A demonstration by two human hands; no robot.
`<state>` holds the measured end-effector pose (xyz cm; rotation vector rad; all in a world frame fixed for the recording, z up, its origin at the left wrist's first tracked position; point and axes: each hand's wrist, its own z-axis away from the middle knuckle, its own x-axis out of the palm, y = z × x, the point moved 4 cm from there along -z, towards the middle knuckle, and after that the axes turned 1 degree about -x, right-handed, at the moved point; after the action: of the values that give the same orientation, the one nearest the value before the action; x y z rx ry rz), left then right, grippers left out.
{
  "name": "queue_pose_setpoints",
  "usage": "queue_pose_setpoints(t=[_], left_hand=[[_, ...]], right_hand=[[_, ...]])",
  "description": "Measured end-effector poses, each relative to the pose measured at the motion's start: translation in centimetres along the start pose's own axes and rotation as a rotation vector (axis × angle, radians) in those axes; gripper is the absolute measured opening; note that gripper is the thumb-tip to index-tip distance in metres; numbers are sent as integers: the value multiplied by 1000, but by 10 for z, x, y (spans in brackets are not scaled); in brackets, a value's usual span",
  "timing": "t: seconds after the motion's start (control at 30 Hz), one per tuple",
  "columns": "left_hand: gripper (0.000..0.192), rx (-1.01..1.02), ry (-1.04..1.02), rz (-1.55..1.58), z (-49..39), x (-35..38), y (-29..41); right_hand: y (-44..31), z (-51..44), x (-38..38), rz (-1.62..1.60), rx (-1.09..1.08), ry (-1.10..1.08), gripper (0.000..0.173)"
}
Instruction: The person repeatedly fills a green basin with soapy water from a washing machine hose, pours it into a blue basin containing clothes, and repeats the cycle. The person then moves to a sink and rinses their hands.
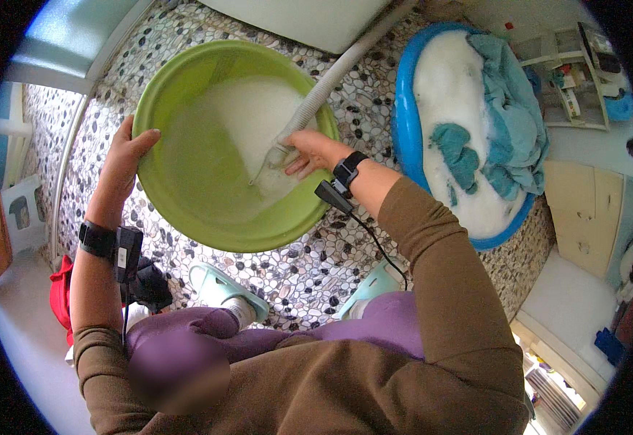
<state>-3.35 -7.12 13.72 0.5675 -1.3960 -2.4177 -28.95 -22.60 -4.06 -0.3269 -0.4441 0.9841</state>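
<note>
My left hand (pixel 122 163) grips the left rim of a round green plastic basin (pixel 229 239), thumb over the edge. Cloudy water with pale foam (pixel 256 103) lies in it. Over the basin's right side, my right hand (pixel 316 151) holds the end of a grey corrugated hose (pixel 343 70). A clear stream seems to run from the hose's mouth into the water. To the right stands a blue tub (pixel 410 109) full of thick white suds (pixel 447 70). Teal cloth (pixel 514 119) hangs over its far side, and a smaller wet clump pokes through the suds.
The floor (pixel 294 277) is pebble mosaic. A white appliance or cabinet (pixel 294 19) stands behind the basin, where the hose passes. My slippered feet (pixel 229 293) are close to the basin. Cream drawers (pixel 582 217) and a cluttered shelf (pixel 572 87) line the right. A red item (pixel 61 293) lies at left.
</note>
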Motion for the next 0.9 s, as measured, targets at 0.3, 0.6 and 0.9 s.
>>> queue_pose_setpoints(t=[0.3,0.6,0.9], left_hand=[[44,-8,61,15,5,1,-2],[44,-20,26,6,3,-1,-5],[45,-26,25,16,0,-3,-7]], right_hand=[[-4,7,3,32,16,-12,47],[-4,6,2,39,17,4,46],[-4,4,2,32,7,11,44]])
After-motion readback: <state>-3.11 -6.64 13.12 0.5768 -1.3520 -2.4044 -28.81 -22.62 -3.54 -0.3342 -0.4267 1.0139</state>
